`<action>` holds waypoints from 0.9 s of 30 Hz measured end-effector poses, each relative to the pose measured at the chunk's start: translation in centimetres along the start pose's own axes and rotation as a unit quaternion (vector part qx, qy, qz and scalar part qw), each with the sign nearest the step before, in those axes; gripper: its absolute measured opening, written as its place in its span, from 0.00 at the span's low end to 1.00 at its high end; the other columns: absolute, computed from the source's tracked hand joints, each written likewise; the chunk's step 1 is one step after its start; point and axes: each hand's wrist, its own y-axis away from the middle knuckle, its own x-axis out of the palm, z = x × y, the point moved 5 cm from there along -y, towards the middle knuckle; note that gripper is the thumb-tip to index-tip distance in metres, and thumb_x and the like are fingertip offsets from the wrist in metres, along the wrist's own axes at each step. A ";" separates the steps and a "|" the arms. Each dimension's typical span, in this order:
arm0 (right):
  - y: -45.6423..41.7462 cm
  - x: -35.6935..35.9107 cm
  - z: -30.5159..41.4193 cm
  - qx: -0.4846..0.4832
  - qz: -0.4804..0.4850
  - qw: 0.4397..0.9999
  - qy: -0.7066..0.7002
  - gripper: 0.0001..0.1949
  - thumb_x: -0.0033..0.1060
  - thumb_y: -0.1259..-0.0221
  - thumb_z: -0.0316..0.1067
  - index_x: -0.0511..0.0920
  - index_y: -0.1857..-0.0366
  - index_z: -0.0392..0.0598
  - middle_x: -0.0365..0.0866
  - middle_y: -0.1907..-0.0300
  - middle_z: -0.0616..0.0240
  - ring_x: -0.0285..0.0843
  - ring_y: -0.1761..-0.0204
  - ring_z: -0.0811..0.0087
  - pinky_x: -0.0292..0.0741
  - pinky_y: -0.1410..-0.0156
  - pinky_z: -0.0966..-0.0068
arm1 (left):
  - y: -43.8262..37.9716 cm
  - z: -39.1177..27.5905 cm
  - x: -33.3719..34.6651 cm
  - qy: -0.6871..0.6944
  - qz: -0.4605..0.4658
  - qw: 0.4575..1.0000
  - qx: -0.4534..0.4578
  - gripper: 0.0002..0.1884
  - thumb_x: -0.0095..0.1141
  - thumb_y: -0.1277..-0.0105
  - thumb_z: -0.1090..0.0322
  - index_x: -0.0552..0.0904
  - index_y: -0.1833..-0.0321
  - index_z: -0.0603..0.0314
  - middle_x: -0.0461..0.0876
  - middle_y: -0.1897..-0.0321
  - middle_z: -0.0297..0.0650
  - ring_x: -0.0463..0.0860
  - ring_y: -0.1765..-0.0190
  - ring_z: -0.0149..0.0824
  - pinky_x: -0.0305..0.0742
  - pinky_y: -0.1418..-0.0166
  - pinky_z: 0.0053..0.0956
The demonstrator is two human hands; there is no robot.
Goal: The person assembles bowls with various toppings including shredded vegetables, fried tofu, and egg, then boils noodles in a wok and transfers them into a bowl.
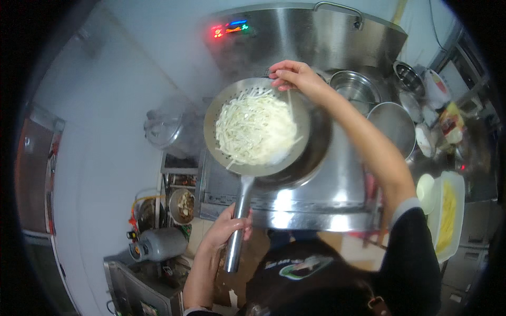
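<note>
My left hand [227, 227] is closed around the steel handle of a large perforated strainer [213, 146]. Pale, wet strips of food [255, 126], shredded vegetable or noodles, fill its bowl. The strainer is above a dark wok [320, 146] set in the steel cooktop, covering much of it. At the strainer's far rim is my right hand [290, 77], its fingers loosely bent and apart. One thin strip hangs just below those fingers; whether they touch it or the rim is unclear.
Steel pots [354, 87] and a round metal basin [391, 128] stand at the right. A plastic tub [446, 217] there holds yellow food. Steam rises near the control display [229, 28]. On the lower left are a gas cylinder [162, 245] and a bowl of scraps [182, 207].
</note>
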 end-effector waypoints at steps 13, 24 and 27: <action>9.3 21.1 -2.0 -0.275 0.282 0.581 0.712 0.13 0.62 0.57 0.37 0.82 0.66 0.47 0.76 0.63 0.64 0.75 0.58 0.66 0.72 0.60 0.70 | -2.9 1.4 1.8 -0.014 0.071 0.997 0.028 0.15 0.54 0.45 0.74 0.66 0.57 0.66 0.73 0.79 0.38 0.76 0.79 0.30 0.73 0.74 0.23; 8.5 21.5 -4.3 -0.207 0.323 0.540 0.750 0.08 0.63 0.55 0.36 0.84 0.70 0.50 0.84 0.67 0.62 0.82 0.61 0.63 0.77 0.61 0.69 | -3.9 2.5 2.3 0.023 0.096 0.995 0.020 0.16 0.55 0.45 0.74 0.66 0.56 0.66 0.73 0.79 0.38 0.75 0.79 0.30 0.72 0.75 0.23; 6.1 17.7 -1.4 -0.028 0.256 0.737 0.625 0.09 0.63 0.58 0.33 0.83 0.70 0.46 0.82 0.70 0.58 0.81 0.62 0.57 0.76 0.60 0.64 | -4.2 3.8 1.4 0.039 0.090 0.995 0.016 0.15 0.54 0.45 0.74 0.67 0.56 0.66 0.72 0.79 0.38 0.75 0.79 0.29 0.72 0.75 0.23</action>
